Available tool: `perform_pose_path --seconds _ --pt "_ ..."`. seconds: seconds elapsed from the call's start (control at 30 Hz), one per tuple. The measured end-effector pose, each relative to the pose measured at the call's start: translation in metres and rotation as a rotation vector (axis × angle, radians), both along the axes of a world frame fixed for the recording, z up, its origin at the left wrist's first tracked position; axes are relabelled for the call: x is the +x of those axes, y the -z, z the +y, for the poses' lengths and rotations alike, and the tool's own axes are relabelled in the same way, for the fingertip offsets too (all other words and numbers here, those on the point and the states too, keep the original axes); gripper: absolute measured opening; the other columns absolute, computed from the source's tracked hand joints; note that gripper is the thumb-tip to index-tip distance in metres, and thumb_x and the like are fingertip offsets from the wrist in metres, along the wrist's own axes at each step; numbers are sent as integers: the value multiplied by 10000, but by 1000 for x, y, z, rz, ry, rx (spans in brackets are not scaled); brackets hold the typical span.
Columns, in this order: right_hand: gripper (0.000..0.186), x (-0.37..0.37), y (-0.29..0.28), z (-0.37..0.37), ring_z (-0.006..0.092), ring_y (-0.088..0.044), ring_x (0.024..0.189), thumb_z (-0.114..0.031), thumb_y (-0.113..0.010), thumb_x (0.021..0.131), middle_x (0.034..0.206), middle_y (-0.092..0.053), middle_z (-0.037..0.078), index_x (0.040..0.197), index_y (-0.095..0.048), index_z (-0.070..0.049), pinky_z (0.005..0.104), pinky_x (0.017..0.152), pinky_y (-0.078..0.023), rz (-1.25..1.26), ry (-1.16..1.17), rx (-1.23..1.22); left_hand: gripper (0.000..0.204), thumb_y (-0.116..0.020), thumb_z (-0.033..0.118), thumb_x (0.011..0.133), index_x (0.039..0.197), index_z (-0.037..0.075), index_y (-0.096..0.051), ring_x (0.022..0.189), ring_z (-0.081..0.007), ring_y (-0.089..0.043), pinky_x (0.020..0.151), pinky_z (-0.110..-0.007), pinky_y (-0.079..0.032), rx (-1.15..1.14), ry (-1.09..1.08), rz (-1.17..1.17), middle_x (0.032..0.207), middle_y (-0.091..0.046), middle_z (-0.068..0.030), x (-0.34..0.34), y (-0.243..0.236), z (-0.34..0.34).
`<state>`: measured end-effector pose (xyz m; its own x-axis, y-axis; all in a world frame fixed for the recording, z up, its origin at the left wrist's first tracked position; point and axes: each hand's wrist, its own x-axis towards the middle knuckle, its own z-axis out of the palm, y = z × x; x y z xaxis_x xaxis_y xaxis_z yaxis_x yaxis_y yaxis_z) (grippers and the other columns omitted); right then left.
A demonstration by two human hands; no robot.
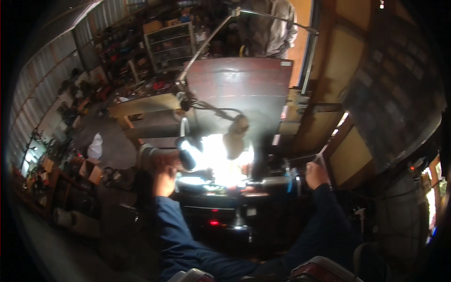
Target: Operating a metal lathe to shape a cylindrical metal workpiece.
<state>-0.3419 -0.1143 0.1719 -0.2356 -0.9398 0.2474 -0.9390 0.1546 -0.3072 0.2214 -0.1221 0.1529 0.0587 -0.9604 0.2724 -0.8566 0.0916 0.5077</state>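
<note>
In the head view, resting the left hand (164, 176) over a grey housing (155, 156), near a dark lamp (187, 157); cannot tell whether gripping anything. Curling the right hand (316, 175) at the right end of the machine (206, 207); cannot tell around what. Having a silver rod (277, 180) lying between both hands, disappearing leftward into white glare (218, 152). Facing a panel (239, 77) beyond.
</note>
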Motion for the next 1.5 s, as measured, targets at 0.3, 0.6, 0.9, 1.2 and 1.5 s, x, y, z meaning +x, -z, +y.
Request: perform_pose_path --seconds 0.3,0.6,0.9,1.2,1.5 --pt "209 17 4 22 349 -647 874 -212 -502 927 994 -680 115 1063 -637 -126 442 758 -516 -133 -26 -315 411 -498 191 945 1279 -45 -450 1296 -449 -365 1047 -459 -345 -97 -37 -6 1385 -386 -304 -5 -15 -1" --pt "243 16 35 43 350 -653 882 -142 -477 949 1010 -664 168 1149 -601 -81 407 757 -521 -178 -91 -650 548 -524 134 927 1412 -23 -323 1122 -416 -531 947 -421 -429 90 -71 251 1242 -539 -264 -23 -43 17" --pt "227 14 19 35 351 -652 880 -150 -491 940 985 -671 165 1133 -601 -105 413 739 -525 -156 -98 -512 517 -522 159 929 1373 -49 -359 1265 -409 -428 1019 -413 -387 -65 -69 119 1422 -371 -260 -4 -10 4" --pt "226 12 -9 7 364 -636 906 -257 -510 918 955 -679 156 1009 -665 -120 468 778 -501 -32 -8 -18 206 -526 190 931 920 -13 -561 1326 -455 -322 1044 -467 -362 -51 -70 108 1483 -272 -251 -2 -10 0" --pt "219 10 -6 0 373 -636 889 -265 -508 918 931 -682 153 1009 -670 -148 470 779 -503 -28 11 -30 200 -518 178 929 896 -11 -574 1316 -476 -324 1048 -481 -361 -124 -39 6 1482 -276 -251 -5 -11 1"
